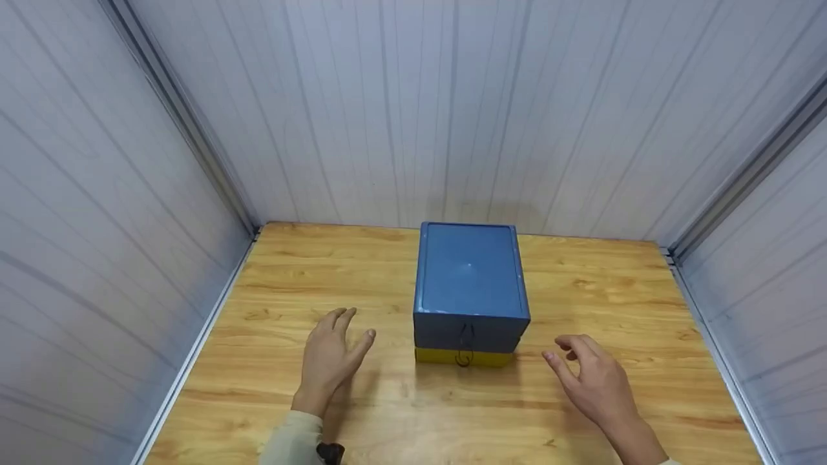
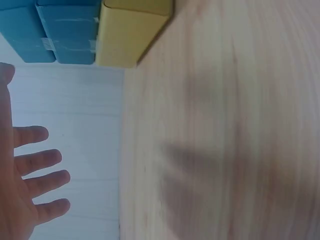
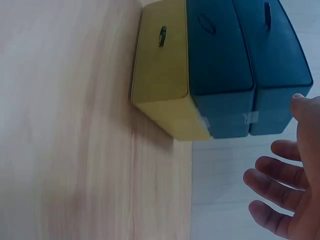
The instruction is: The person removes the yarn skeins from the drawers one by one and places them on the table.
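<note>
A stack of boxes stands on the wooden table: two blue boxes (image 1: pixel 471 271) above a yellow box (image 1: pixel 497 357). Dark loops (image 3: pixel 205 23) hang on their front faces, and bits of clear tape (image 3: pixel 251 117) bridge the side seams. Left of the stack, my left hand (image 1: pixel 328 358) hovers with fingers spread, touching nothing. On the other side my right hand (image 1: pixel 597 381) is held over the table, its fingers loosely bent and nothing in them. In the right wrist view the thumb overlaps the upper blue box, but the head view shows a gap between them.
The wood-grain table top (image 1: pixel 362 252) is bounded by pale panels at the back (image 1: pixel 413 116), left (image 1: pixel 84 258) and right (image 1: pixel 775 278). Metal strips run along the corners. A dark band (image 1: pixel 331 452) sits at my left wrist.
</note>
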{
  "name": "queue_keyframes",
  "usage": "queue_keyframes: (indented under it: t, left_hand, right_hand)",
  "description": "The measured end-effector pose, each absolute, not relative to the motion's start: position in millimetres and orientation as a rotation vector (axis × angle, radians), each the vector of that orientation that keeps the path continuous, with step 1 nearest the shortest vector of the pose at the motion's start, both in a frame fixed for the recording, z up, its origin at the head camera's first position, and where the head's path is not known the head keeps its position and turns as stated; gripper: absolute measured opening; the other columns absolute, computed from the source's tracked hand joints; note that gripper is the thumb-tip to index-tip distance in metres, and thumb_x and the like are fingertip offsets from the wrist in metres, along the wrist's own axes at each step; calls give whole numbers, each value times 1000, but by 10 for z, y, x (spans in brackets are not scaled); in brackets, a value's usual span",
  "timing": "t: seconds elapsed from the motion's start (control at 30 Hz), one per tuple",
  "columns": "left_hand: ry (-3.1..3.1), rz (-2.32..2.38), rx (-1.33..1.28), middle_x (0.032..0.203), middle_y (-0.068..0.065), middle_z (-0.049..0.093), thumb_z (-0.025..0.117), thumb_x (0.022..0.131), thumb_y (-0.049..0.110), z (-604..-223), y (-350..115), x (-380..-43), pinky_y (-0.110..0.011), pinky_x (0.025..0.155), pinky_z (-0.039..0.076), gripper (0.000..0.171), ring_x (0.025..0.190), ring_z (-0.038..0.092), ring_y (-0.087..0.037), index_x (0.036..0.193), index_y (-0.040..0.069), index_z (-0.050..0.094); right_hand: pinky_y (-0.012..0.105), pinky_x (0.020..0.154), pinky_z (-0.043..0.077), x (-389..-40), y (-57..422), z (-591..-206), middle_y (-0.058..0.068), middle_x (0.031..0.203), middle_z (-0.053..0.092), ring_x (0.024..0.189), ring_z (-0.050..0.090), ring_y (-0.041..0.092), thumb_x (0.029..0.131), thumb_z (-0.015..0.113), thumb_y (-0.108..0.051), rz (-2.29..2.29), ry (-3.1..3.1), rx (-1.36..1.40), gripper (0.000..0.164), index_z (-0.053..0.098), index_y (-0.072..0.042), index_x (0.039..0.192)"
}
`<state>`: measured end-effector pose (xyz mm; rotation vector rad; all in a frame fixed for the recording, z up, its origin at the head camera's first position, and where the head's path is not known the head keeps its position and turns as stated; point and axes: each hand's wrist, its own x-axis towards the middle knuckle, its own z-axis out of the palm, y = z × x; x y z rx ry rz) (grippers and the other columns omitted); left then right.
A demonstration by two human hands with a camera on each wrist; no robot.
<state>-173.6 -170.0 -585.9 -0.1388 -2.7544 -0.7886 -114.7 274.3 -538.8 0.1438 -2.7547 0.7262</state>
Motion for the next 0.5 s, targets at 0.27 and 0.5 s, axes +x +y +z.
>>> queue_keyframes:
  t: [0.27, 0.5]
  left_hand:
    - [-2731, -976, -125, 145, -15, 57, 61, 97, 55, -5765, -1595, -1794, -62, 108, 42, 64, 134, 52, -41, 144, 12, 59]
    - [-2698, -1064, -146, 144, -14, 57, 59, 98, 53, -5679, -1469, -1832, -60, 105, 46, 61, 131, 55, -40, 145, 13, 58]
  right_hand:
    - [41, 70, 56, -1214, 2508, -5357, 2, 103, 73, 87, 70, 16, 100, 67, -41, 813, -2714, 164, 31, 74, -13, 112]
    - [35, 73, 54, -1260, 2359, -5277, -9, 92, 69, 82, 65, 8, 100, 67, -38, 908, -2692, 154, 24, 75, -17, 107]
